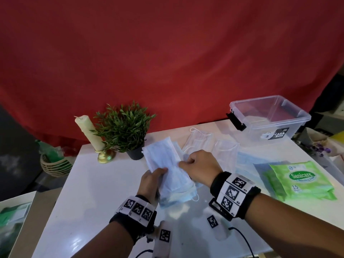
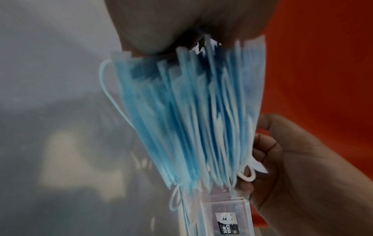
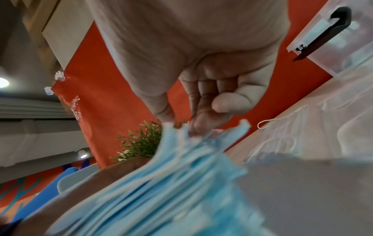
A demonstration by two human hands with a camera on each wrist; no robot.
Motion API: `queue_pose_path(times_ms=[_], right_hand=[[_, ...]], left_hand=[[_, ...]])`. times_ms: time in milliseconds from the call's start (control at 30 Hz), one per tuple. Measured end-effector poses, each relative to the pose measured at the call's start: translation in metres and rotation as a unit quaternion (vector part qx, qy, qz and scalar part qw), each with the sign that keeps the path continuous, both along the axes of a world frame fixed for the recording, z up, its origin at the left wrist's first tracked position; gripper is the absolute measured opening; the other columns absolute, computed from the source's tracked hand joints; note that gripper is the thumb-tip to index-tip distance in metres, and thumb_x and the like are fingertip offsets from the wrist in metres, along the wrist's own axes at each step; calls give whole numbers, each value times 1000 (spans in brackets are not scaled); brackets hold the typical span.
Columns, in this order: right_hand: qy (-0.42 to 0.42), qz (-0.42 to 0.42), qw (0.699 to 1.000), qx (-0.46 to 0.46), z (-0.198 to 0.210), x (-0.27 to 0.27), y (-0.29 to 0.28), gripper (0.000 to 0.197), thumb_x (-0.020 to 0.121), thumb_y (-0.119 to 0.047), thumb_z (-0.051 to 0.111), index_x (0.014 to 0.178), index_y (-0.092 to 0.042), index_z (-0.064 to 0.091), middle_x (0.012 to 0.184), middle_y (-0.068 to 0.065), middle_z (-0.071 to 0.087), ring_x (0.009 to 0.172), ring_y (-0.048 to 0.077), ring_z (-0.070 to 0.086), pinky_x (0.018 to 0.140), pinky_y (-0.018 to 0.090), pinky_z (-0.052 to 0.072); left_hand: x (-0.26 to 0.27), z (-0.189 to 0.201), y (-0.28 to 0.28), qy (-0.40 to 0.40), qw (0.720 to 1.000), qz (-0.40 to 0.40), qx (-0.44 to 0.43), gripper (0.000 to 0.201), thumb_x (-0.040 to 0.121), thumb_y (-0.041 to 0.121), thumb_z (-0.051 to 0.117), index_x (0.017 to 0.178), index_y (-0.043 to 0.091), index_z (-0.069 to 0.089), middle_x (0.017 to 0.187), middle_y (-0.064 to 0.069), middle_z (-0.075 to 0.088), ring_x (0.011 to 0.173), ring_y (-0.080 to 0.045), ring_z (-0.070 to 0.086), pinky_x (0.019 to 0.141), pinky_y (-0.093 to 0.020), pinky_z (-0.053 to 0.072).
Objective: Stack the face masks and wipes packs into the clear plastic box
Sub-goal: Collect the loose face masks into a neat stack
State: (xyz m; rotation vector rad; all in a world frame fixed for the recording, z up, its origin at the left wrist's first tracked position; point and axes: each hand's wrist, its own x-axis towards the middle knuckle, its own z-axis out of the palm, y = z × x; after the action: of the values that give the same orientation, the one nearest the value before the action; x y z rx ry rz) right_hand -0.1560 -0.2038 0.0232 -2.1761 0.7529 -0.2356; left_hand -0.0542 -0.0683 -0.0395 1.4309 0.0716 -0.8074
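Both hands hold a thick stack of light blue face masks (image 1: 168, 170) above the middle of the white table (image 1: 89, 198). My left hand (image 1: 151, 180) grips the stack's near end, thumb on top. My right hand (image 1: 195, 165) pinches its right edge with curled fingers. The left wrist view shows the stack of masks (image 2: 191, 115) edge-on, with my right hand (image 2: 282, 159) at its far side. In the right wrist view my right hand's fingertips (image 3: 198, 126) pinch the masks (image 3: 171, 175). More masks (image 1: 214, 146) lie flat on the table. Green wipes packs (image 1: 299, 180) lie at the right. The clear plastic box (image 1: 270, 118) stands open at the back right.
A potted green plant (image 1: 126, 129) and a cream candle (image 1: 89, 133) on a brass holder stand at the table's back left. A red cloth hangs behind. A wooden basket (image 1: 54, 164) sits off the left edge. Black cables lie near the front edge.
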Motion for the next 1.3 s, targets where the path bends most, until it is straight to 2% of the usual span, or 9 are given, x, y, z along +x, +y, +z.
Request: queue_pose_path(times_ms=[100, 200, 267, 400, 567, 867, 967, 1133, 1300], right_hand=[[-7, 5, 999, -47, -2, 21, -27, 41, 87, -31, 53, 50, -15, 46, 52, -8, 54, 60, 14, 55, 51, 22, 37], [48, 55, 988, -139, -13, 45, -67, 20, 88, -20, 47, 84, -15, 66, 83, 3, 69, 84, 25, 64, 71, 30, 50], [127, 112, 964, -203, -24, 57, -89, 28, 88, -19, 50, 111, -15, 65, 109, 8, 69, 101, 26, 63, 86, 34, 51], [241, 224, 897, -295, -40, 71, -102, 52, 84, -42, 63, 128, -14, 56, 127, 9, 58, 116, 26, 55, 97, 36, 46], [277, 265, 866, -320, -39, 77, -95, 34, 88, -23, 64, 117, -6, 61, 120, 13, 62, 110, 30, 60, 92, 34, 49], [273, 311, 825, -384, -37, 76, -80, 31, 95, -2, 38, 124, 1, 50, 116, 18, 61, 106, 33, 61, 91, 38, 51], [247, 286, 855, -354, -31, 70, -85, 30, 91, 1, 41, 116, -7, 54, 111, 13, 63, 102, 30, 62, 81, 33, 50], [168, 235, 906, -308, -16, 60, -94, 34, 85, -2, 46, 116, -15, 48, 107, 9, 60, 91, 31, 61, 68, 33, 46], [25, 197, 955, -219, 25, 43, -84, 20, 74, -1, 46, 83, -17, 54, 65, -3, 47, 66, 23, 49, 59, 31, 42]], left_hand=[[6, 0, 2, -18, 1000, 8, 17, 29, 86, 15, 66, 107, -6, 66, 86, -18, 73, 78, -33, 70, 64, -33, 54], [13, -3, 7, -23, 999, 23, 16, 34, 85, 20, 67, 108, -5, 65, 86, -18, 72, 78, -32, 69, 66, -34, 53], [15, -6, 10, -18, 999, 33, 15, 39, 84, 20, 68, 111, -7, 64, 90, -20, 72, 80, -33, 70, 66, -35, 54], [17, -11, 11, 0, 999, 47, 14, 35, 87, 16, 65, 112, -9, 64, 96, -26, 73, 81, -36, 72, 60, -34, 56], [22, -18, 6, 22, 997, 69, 13, 37, 86, 13, 66, 116, -9, 63, 108, -30, 71, 96, -44, 71, 79, -46, 59], [23, -22, -4, 26, 998, 59, 2, 43, 83, 17, 68, 117, -8, 61, 106, -28, 72, 95, -42, 72, 80, -49, 59], [23, -22, -2, 22, 998, 56, -1, 42, 84, 16, 67, 118, -8, 61, 106, -28, 72, 95, -43, 72, 80, -49, 59], [22, -20, 4, -2, 999, 53, 0, 33, 87, 14, 65, 111, -8, 64, 98, -27, 73, 80, -37, 73, 59, -33, 56], [21, -22, 7, -41, 996, 59, 56, 26, 82, 23, 71, 80, 5, 52, 52, -5, 45, 41, -20, 42, 42, -22, 32]])
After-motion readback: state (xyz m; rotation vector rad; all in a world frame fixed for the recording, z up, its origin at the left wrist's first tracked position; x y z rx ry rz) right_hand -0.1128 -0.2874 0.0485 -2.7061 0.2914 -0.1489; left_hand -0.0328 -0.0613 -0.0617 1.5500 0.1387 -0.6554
